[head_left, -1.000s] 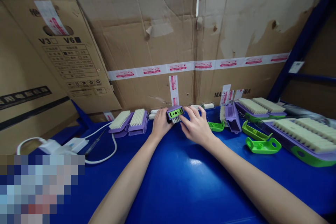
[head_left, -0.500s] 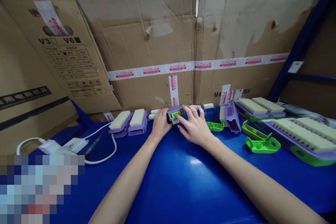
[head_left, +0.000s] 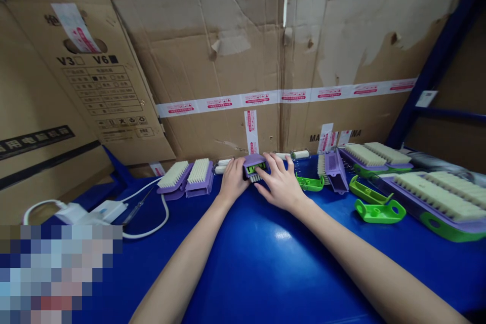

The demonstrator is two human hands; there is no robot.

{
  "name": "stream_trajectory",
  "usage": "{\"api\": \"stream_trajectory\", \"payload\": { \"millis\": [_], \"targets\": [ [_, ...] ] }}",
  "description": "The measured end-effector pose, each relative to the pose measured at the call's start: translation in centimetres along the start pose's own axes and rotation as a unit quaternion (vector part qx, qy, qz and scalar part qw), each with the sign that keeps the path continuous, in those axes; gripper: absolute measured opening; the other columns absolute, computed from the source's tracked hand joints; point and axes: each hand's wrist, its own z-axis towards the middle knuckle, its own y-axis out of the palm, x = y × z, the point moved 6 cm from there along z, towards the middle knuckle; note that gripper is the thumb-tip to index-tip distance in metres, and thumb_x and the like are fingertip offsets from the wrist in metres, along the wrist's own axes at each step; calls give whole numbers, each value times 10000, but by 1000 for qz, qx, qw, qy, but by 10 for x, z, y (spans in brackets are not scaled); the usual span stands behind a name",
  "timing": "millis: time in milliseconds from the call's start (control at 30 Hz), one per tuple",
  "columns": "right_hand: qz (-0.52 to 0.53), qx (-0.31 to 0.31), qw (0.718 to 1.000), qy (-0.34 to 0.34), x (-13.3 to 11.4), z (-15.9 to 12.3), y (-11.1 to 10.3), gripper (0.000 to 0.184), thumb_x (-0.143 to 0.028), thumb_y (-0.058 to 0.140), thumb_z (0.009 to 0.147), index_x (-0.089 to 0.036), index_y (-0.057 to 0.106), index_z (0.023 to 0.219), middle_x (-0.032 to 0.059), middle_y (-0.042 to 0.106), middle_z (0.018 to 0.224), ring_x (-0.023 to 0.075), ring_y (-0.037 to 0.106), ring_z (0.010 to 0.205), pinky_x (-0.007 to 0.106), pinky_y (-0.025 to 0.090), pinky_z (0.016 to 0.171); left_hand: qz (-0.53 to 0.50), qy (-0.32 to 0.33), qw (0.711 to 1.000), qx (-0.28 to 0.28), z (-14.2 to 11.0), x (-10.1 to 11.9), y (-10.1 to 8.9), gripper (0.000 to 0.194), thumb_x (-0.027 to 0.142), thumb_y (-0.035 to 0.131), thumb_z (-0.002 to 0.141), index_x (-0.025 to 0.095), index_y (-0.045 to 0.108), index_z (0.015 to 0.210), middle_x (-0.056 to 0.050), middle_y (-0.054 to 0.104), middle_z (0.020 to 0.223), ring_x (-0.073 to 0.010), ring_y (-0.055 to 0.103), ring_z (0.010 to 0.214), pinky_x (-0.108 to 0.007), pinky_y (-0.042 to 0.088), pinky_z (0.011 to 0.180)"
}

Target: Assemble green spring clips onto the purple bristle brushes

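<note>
A cardboard wall [head_left: 212, 66] backed the blue tabletop [head_left: 283, 273]; near its far edge the left hand [head_left: 233, 180] clasped a purple brush [head_left: 252, 159], open end nearward (presumably for access), while the right hand [head_left: 283, 183], fingers spread, touched its green insert [head_left: 251, 168].

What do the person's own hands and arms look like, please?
The left hand and right hand are both without gloves. Both forearms are bare as far as the picture shows, with no sleeve, watch or bracelet visible.
</note>
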Motion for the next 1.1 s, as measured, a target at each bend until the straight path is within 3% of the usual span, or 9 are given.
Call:
{"api": "stream_trajectory", "payload": {
  "millis": [333,600,733,900,1100],
  "targets": [
    [0,16,1000,2,1,1,-3,345,-425,455,865,-188,620,1053,175,394,1372,317,305,1269,558,140,1030,33,41,998,-20,-1,5,0,490,172,602,671,143,432,1130,-134,594,1109,-271,555,1072,-452,348,1037],
    [23,93,995,-22,4,-1,-21,325,-356,484,856,-209,603,1120,143,457,1309,288,374,1217,498,193,1027,61,18,998,-16,0,6,-3,487,298,640,691,142,460,1116,-135,606,1074,-291,564,1020,-443,381,953],
    [21,97,995,-1,12,-4,-25,339,-329,463,860,-217,588,1155,127,480,1277,282,401,1179,481,216,1006,48,-26,998,-1,0,2,-8,517,360,661,683,151,470,1116,-126,618,1022,-293,574,974,-411,420,866],
    [0,83,994,71,35,-6,-24,330,-272,452,856,-191,599,1140,128,543,1173,282,437,1091,451,249,947,-8,-101,995,22,1,-6,-15,562,418,687,666,166,472,1121,-123,616,1022,-298,567,994,-405,444,828],
    [-45,17,993,104,47,-7,-8,304,-278,424,868,-173,622,1073,142,593,1074,285,472,992,444,278,860,-196,-193,959,-65,-4,-17,-23,560,468,664,704,193,472,1152,-109,631,1095,-250,610,981,-388,480,842]
  ]
}}
